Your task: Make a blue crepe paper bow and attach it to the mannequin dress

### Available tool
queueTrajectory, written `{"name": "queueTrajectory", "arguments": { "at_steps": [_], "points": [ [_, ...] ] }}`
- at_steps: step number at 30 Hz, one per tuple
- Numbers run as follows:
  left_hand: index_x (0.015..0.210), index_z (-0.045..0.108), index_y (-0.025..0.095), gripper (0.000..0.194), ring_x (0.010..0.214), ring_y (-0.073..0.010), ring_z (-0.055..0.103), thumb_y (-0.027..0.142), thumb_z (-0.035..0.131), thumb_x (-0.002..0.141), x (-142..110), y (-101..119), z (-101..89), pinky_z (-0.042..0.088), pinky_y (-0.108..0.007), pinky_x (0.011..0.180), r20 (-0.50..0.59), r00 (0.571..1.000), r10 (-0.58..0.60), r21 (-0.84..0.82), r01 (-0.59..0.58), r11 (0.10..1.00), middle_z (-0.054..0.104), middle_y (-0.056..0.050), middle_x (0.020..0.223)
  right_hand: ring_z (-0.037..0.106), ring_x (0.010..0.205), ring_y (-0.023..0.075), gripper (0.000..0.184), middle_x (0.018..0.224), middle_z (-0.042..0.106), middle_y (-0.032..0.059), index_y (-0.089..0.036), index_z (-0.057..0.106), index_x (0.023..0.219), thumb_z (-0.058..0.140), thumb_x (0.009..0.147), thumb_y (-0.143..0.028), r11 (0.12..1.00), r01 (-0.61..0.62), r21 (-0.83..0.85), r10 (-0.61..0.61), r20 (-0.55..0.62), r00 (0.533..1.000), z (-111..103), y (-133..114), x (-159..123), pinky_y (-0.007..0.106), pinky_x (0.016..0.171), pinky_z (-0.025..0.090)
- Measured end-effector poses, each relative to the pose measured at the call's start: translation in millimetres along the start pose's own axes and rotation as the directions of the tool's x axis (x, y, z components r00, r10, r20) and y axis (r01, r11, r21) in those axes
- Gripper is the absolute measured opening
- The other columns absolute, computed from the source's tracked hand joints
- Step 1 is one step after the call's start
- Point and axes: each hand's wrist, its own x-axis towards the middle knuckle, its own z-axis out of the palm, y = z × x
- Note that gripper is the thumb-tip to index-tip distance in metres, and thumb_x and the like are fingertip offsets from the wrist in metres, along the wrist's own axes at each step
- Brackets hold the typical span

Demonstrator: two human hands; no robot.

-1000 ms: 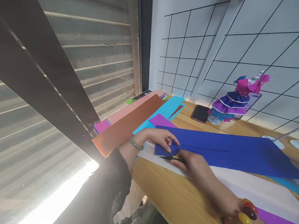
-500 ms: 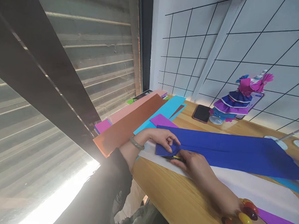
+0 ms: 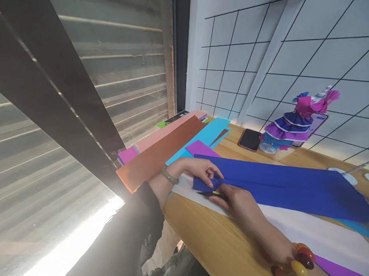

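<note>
A long sheet of dark blue crepe paper (image 3: 262, 179) lies across the table with a crease along its length. My left hand (image 3: 199, 169) is closed at its left end, thumb and fingers pinching the near part of the paper. Just to the right, my right hand (image 3: 241, 200) grips scissors (image 3: 217, 193), black with a yellow part. Their dark pointed tip shows beneath the blue edge, pointing left; the handles are mostly hidden by my fingers. White paper (image 3: 306, 224) lies under the blue sheet.
Brown paper (image 3: 168, 153), light blue paper (image 3: 199, 139) and purple paper (image 3: 199, 148) lie at the left. Behind stand a black phone (image 3: 248, 139) and a ruffled paper figure (image 3: 292, 123). The wooden table's front edge (image 3: 191, 251) runs below my hands.
My right hand has shifted very slightly left, and more of the scissors' dark tip shows under the blue paper. My left hand keeps its place on the paper.
</note>
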Motion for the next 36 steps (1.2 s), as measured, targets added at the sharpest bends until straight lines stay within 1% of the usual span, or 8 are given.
{"name": "queueTrajectory", "arguments": {
  "at_steps": [7, 14, 20, 24, 28, 31, 36],
  "points": [
    [0.118, 0.054, 0.019, 0.055, 0.066, -0.0106, 0.051, 0.031, 0.070, 0.067, -1.1, 3.6, -0.3, 0.039, -0.023, 0.062, 0.003, 1.000, -0.027, -0.011, 0.027, 1.000, 0.055, 0.002, 0.070, 0.064, 0.065, 0.0195, 0.033, 0.072, 0.068, 0.0059, -0.020, 0.059, 0.077, 0.042, 0.087, -0.047, 1.000, 0.002, 0.021, -0.002, -0.017, 1.000, 5.0, -4.6, 3.8, 0.025, 0.054, 0.038],
    [0.119, 0.053, 0.017, 0.056, 0.067, -0.0109, 0.051, 0.031, 0.070, 0.067, -1.9, 4.6, 0.1, 0.039, -0.023, 0.063, 0.003, 1.000, -0.024, 0.012, 0.024, 1.000, 0.055, 0.002, 0.071, 0.063, 0.063, 0.0193, 0.035, 0.071, 0.068, 0.0051, -0.021, 0.058, 0.073, 0.040, 0.088, -0.046, 1.000, 0.002, 0.009, -0.002, -0.012, 1.000, 7.6, -5.2, 2.9, 0.026, 0.054, 0.037],
    [0.120, 0.052, 0.020, 0.056, 0.068, -0.0109, 0.050, 0.031, 0.070, 0.067, -3.5, 5.1, 0.3, 0.038, -0.023, 0.063, 0.001, 0.999, -0.039, 0.003, 0.039, 0.999, 0.057, 0.002, 0.073, 0.063, 0.064, 0.0186, 0.034, 0.071, 0.068, 0.0050, -0.021, 0.057, 0.073, 0.040, 0.088, -0.046, 0.999, 0.007, 0.039, -0.006, -0.031, 0.999, 6.1, -6.9, 1.4, 0.026, 0.055, 0.037],
    [0.121, 0.051, 0.020, 0.056, 0.067, -0.0109, 0.050, 0.030, 0.068, 0.069, -3.5, 3.8, 0.4, 0.039, -0.023, 0.062, 0.011, 0.999, -0.032, -0.003, 0.032, 0.999, 0.057, 0.002, 0.072, 0.063, 0.066, 0.0200, 0.034, 0.073, 0.068, 0.0054, -0.021, 0.056, 0.074, 0.041, 0.087, -0.049, 1.000, -0.002, 0.011, 0.002, -0.006, 1.000, 5.6, -9.5, 2.0, 0.026, 0.056, 0.038],
    [0.121, 0.050, 0.017, 0.055, 0.067, -0.0107, 0.051, 0.029, 0.067, 0.070, -3.8, 3.4, 0.4, 0.039, -0.023, 0.061, 0.013, 1.000, -0.005, 0.022, 0.004, 1.000, 0.056, 0.001, 0.073, 0.064, 0.069, 0.0212, 0.033, 0.076, 0.068, 0.0060, -0.020, 0.056, 0.075, 0.042, 0.087, -0.048, 1.000, -0.021, -0.022, 0.021, 0.015, 1.000, 5.8, -14.4, 3.2, 0.027, 0.056, 0.038],
    [0.121, 0.050, 0.017, 0.054, 0.067, -0.0107, 0.051, 0.028, 0.066, 0.070, -3.8, 3.7, -0.1, 0.040, -0.023, 0.061, 0.013, 1.000, -0.004, 0.040, 0.004, 0.999, 0.056, 0.001, 0.073, 0.065, 0.070, 0.0210, 0.031, 0.076, 0.069, 0.0062, -0.020, 0.056, 0.076, 0.044, 0.086, -0.047, 0.999, -0.030, -0.038, 0.030, 0.003, 1.000, 6.4, -17.2, 3.7, 0.026, 0.055, 0.038],
    [0.121, 0.050, 0.018, 0.054, 0.069, -0.0109, 0.052, 0.030, 0.066, 0.070, -2.9, 3.3, -0.5, 0.040, -0.023, 0.063, 0.018, 1.000, -0.007, 0.040, 0.007, 0.999, 0.057, 0.001, 0.074, 0.064, 0.065, 0.0198, 0.033, 0.073, 0.069, 0.0053, -0.021, 0.056, 0.071, 0.043, 0.087, -0.046, 0.999, -0.018, -0.050, 0.017, -0.026, 1.000, 7.0, -18.0, 3.4, 0.026, 0.053, 0.035]
  ]
}}
